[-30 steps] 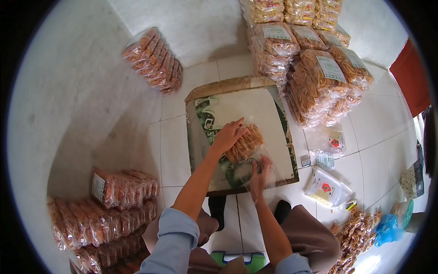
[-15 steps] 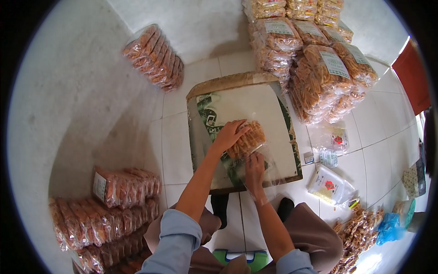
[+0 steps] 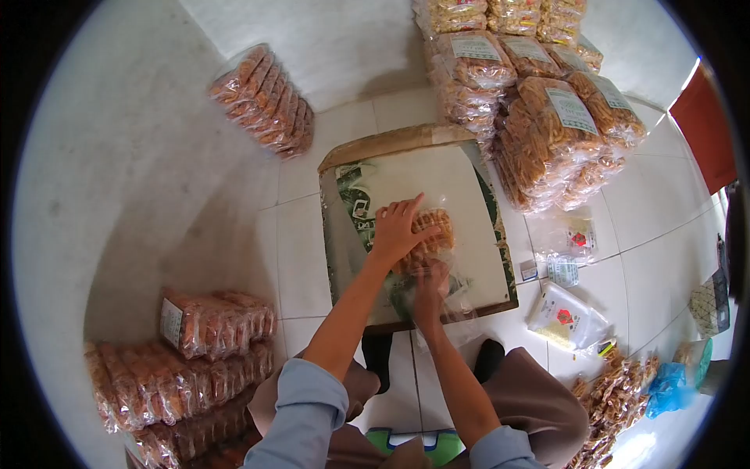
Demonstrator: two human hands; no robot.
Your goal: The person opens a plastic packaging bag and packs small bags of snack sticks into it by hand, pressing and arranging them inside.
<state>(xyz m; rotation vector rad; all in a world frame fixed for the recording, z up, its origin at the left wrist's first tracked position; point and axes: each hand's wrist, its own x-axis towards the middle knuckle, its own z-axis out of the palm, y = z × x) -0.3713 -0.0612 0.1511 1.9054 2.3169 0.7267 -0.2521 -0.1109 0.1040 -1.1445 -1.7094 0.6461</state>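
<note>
A clear plastic bag of golden-brown snack sticks [image 3: 434, 228] lies on the worn, pale-topped board [image 3: 437, 172] in front of me. My left hand [image 3: 397, 230] rests along the bag's left side, its fingers stretched out and its thumb reaching across the snacks. At the near end, my right hand [image 3: 430, 291] is closed with curled fingers on the bag's loose plastic, slightly blurred. Loose film trails to the right of that wrist. What lies under the right fingers is hidden.
Large labelled snack bags [image 3: 558, 125] are piled at the back right. Wrapped packs stand by the wall [image 3: 266, 102] and at the lower left [image 3: 187, 375]. On the right floor are a white plastic packet [image 3: 561, 316], loose snack sticks [image 3: 613, 406] and a blue plastic bag [image 3: 668, 388].
My left hand has shifted from the top of the snack bag to its left side, with fingers more spread. My right hand has moved slightly left at the near end.
</note>
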